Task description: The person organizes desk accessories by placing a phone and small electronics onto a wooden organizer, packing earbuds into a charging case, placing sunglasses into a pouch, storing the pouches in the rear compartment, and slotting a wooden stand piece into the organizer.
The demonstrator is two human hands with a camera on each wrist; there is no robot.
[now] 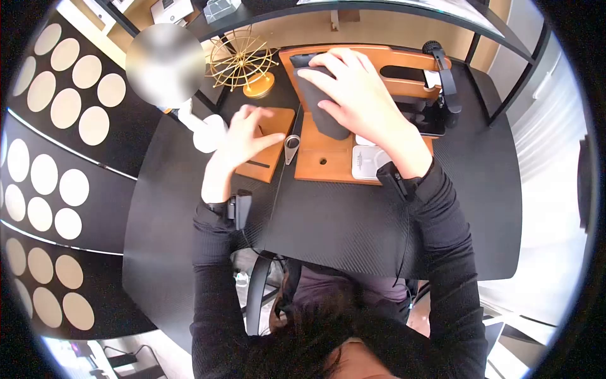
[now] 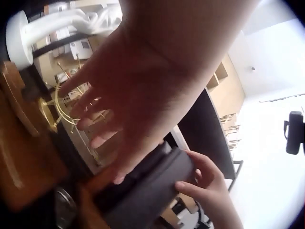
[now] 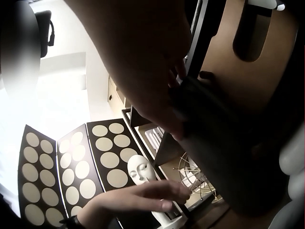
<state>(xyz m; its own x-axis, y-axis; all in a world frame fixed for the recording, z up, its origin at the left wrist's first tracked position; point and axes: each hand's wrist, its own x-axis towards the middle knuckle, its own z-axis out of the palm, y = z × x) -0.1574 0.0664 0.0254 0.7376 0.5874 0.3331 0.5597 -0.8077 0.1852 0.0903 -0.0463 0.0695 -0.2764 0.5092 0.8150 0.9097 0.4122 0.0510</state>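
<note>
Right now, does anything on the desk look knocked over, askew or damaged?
Nothing looks spilled or broken. The dark grey case leans tilted against the wooden stand, only because the right hand grips it. The left hand hovers open above the small wooden tray.

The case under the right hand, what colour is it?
Dark grey case; clearest in the head view.

My right hand [image 1: 360,101] grips a dark grey pouch [image 1: 319,101]. Beneath it, an orange-brown wooden stand [image 1: 328,161]. The desk [image 1: 353,234] is black, carbon-weave patterned. A gold wire ornament [image 1: 243,63] near its far edge. My sleeves [image 1: 442,252] are black.
</note>
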